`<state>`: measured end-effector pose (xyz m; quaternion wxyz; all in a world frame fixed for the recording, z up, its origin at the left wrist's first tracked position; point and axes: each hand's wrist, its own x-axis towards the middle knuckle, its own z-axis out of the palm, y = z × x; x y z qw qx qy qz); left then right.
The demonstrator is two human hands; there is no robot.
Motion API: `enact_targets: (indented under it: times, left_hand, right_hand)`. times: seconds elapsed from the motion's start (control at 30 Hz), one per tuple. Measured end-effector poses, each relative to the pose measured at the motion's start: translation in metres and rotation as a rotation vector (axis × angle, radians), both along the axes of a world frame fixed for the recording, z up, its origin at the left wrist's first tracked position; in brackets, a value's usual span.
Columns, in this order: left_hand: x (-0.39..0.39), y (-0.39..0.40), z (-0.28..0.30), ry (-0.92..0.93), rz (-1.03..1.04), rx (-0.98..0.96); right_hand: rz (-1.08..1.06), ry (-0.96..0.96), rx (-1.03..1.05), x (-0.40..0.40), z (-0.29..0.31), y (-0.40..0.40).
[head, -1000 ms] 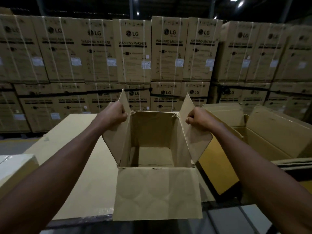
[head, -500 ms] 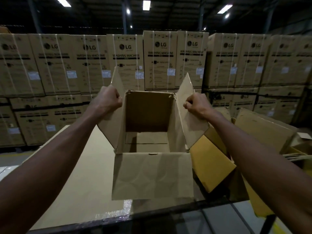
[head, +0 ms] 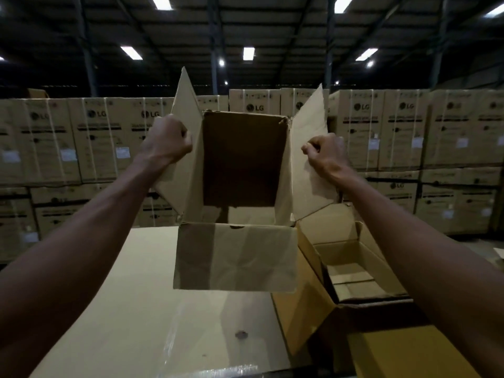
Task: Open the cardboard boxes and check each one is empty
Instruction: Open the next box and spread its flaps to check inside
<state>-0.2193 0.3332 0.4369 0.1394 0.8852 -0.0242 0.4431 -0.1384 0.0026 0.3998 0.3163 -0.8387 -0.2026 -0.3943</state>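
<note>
Both grips are clamped on the side flaps: left hand at 10 o'clock, right hand at 2, holding the cardboard box aloft above the table. Thin flaps could tear or slip, dropping it. An open second box crowds 4 o'clock; stacked cartons wall 12.

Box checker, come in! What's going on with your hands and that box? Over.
Left hand and right hand gripping side flaps. Held box raised, open, nothing visible inside. Second open box below right.
</note>
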Motion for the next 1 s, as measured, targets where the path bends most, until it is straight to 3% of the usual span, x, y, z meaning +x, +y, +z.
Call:
enact_targets:
  times: [0.67, 1.0]
  left_hand:
    - [0.122, -0.213, 0.011, -0.122, -0.141, -0.046]
    - [0.175, -0.297, -0.008, -0.023, -0.175, -0.086]
  right_hand:
    - [-0.133, -0.145, -0.068, 0.082, 0.038, -0.235]
    - [-0.142, -0.030, -0.130, 0.129, 0.040, -0.330]
